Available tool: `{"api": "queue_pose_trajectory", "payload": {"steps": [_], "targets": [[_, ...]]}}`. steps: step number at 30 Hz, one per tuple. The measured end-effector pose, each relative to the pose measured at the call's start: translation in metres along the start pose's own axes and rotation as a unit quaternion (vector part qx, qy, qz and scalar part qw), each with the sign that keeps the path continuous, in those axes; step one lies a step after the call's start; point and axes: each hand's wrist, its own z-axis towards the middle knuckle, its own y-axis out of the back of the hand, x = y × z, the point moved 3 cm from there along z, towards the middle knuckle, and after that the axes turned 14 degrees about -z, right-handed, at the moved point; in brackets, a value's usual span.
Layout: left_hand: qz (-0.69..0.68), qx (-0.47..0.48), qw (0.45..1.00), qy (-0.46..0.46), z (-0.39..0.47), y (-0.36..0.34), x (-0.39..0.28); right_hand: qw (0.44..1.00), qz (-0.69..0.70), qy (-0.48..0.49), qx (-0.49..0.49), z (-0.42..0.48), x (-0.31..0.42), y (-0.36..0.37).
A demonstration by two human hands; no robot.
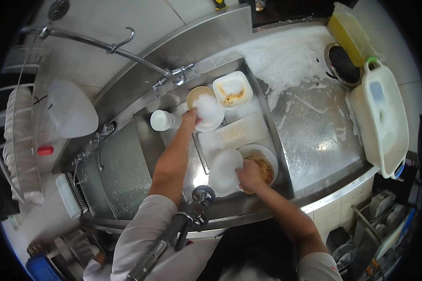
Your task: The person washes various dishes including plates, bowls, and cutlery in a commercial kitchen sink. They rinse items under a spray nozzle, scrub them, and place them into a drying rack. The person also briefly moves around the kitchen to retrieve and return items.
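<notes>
In the sink basin (239, 207), my left hand (191, 119) is at the near left edge of a sudsy white plate (211, 121); its exact grip is unclear. A tan bowl (196, 94) lies partly under that plate's suds. My right hand (249, 175) grips the rim of a white plate (226, 168), beside a bowl with brown residue (265, 168) that rests on another white dish (275, 158). A soiled square white dish (233, 89) sits at the back, a pale rectangular tray (244, 130) in the middle, and stacked white cups (160, 120) at the left.
A spray nozzle (203, 195) hangs low before me. The faucet (177, 75) stands behind the basin. Left is a water-filled basin (123, 168); right, a foamy steel counter (313, 123) with a white tub (385, 119) and yellow container (350, 35). A person's arm (98, 260) shows lower left.
</notes>
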Motion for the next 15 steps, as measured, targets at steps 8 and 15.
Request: {"api": "queue_pose_trajectory", "payload": {"steps": [8,15], "targets": [[0.033,0.002,0.991,-0.128,-0.121,0.004,-0.031,0.969,0.233,-0.013,-0.085,0.122,0.011,-0.051],[-0.125,0.01,0.992,0.004,-0.116,0.009,0.029,0.989,0.134,0.053,-0.039,0.188,0.002,-0.034]]}}
